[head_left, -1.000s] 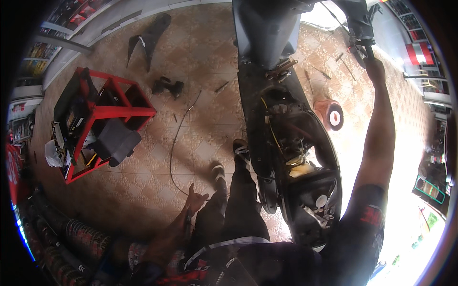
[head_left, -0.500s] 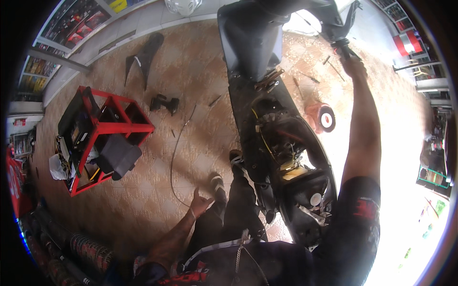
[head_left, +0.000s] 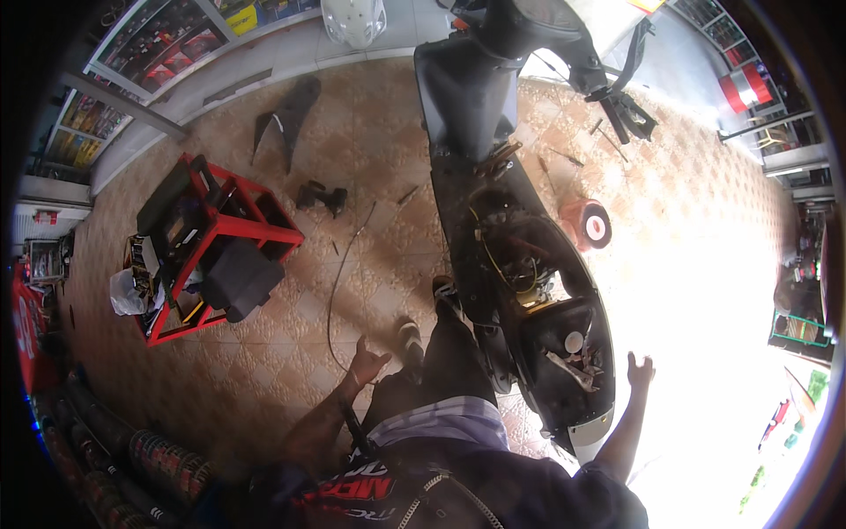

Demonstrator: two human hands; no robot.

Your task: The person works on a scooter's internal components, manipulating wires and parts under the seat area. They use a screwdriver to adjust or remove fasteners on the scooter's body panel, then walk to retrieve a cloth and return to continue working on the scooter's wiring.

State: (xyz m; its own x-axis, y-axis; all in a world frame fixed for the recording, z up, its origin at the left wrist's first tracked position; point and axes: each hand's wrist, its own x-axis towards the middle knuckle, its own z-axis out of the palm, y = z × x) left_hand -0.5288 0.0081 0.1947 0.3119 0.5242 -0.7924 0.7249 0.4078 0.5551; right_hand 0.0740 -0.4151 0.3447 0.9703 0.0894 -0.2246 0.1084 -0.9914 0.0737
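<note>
A partly stripped motor scooter (head_left: pixel 454 203) stands before me, its black body open along the middle. Inside the opening lie wires and a yellow tube (head_left: pixel 489 260). The rear compartment holds a metal wrench-like tool (head_left: pixel 571 370). My right hand (head_left: pixel 641 370) hangs beside the tail of the scooter, apart from it, fingers spread and nothing in them. The black handlebar end (head_left: pixel 627 115) is at the far right, with no hand on it. To the left of the scooter, my left hand (head_left: pixel 368 361) is open and empty, near a thin cable (head_left: pixel 333 300) lying on the tiled floor.
A red-framed cart (head_left: pixel 256 229) with tools and a dark box stands at left. A cordless drill (head_left: pixel 322 197), a black fairing panel (head_left: pixel 289 123) and a T-handle tool (head_left: pixel 608 138) lie on the floor. Right of the scooter is a round reddish canister (head_left: pixel 586 225). Tyres (head_left: pixel 172 458) fill the lower left.
My right hand has let go of the handlebar end and come back toward me, beside the scooter's tail. My left hand stays low and open. The view has shifted slightly.
</note>
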